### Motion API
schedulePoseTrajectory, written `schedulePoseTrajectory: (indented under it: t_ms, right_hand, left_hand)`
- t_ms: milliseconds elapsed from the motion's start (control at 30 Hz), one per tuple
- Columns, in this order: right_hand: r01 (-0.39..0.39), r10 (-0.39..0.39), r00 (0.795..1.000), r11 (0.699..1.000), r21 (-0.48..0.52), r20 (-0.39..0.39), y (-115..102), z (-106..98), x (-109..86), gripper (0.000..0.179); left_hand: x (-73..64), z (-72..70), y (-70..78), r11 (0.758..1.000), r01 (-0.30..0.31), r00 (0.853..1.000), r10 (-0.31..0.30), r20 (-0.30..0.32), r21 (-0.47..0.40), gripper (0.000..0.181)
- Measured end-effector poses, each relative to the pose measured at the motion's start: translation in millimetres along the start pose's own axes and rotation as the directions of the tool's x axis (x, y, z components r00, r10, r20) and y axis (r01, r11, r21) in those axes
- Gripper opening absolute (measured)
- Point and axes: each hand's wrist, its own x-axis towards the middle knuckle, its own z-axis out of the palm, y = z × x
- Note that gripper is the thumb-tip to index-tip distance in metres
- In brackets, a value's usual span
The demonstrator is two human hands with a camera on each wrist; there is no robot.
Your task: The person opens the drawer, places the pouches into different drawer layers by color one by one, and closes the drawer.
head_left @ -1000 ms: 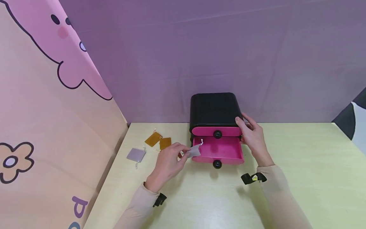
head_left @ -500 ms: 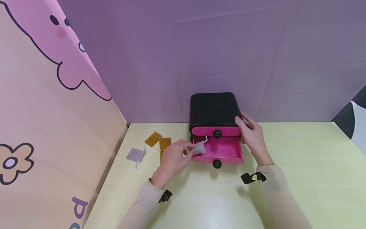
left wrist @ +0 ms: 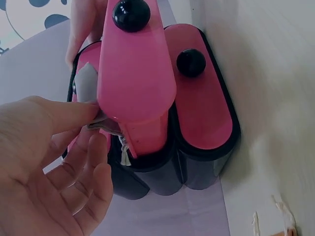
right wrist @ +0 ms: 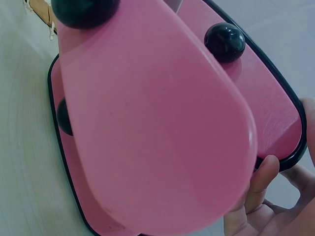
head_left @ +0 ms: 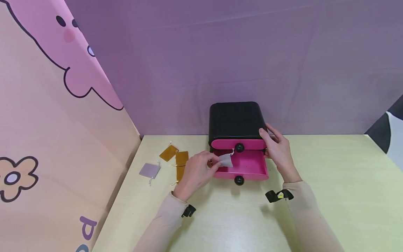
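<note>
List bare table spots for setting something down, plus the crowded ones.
Free: table right of the right hand; between the sleeves, in front of the open drawer. Crowded: left of the box, with pouches and the left hand.

Purple letter (head_left: 88, 222), apparently P, on left wall (head_left: 47, 133); blue letter (head_left: 82, 246) below cut off; yellow strap label (head_left: 280, 195) unreadable.

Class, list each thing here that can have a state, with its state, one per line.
Top drawer, shut
Middle drawer, pulled open
Bottom drawer, shut
Grey pouch, pinched by left hand
Gold pouches, lying on table
Lilac pouch, lying on table
Right hand, holding cabinet
</note>
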Motion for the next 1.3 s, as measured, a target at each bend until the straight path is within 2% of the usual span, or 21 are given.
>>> schedulePoseTrajectory:
  t_ms: [133,367,700,1067,1300]
  right_hand:
    - [-0.007,0.007,1.000,1.000,-0.002,0.003,1,0,-0.1,0.073]
    - [-0.013,0.012,1.000,1.000,-0.002,-0.005,0,-1,-2.4,0.073]
    - [-0.002,0.002,1.000,1.000,0.000,0.000,-1,-1,-2.1,0.073]
    - [-0.015,0.015,1.000,1.000,0.007,-0.008,-1,0,-0.5,0.072]
    - [0.001,0.000,1.000,1.000,0.006,-0.013,-2,0,-2.0,0.072]
  left_hand:
    - [4.7,4.3,-1.8,1.000,0.008,1.000,-0.008,0.008,-0.001,0.012]
    - [10.5,10.6,-2.7,1.000,-0.014,1.000,0.014,0.012,-0.002,0.013]
    - [17.9,19.3,-1.1,0.999,-0.012,0.999,0.011,0.043,0.034,0.015]
    - [24.1,27.2,-1.0,0.999,0.046,0.998,-0.045,0.053,-0.016,0.014]
    - [24.1,28.9,-2.2,0.997,0.067,0.998,-0.067,0.014,-0.049,0.012]
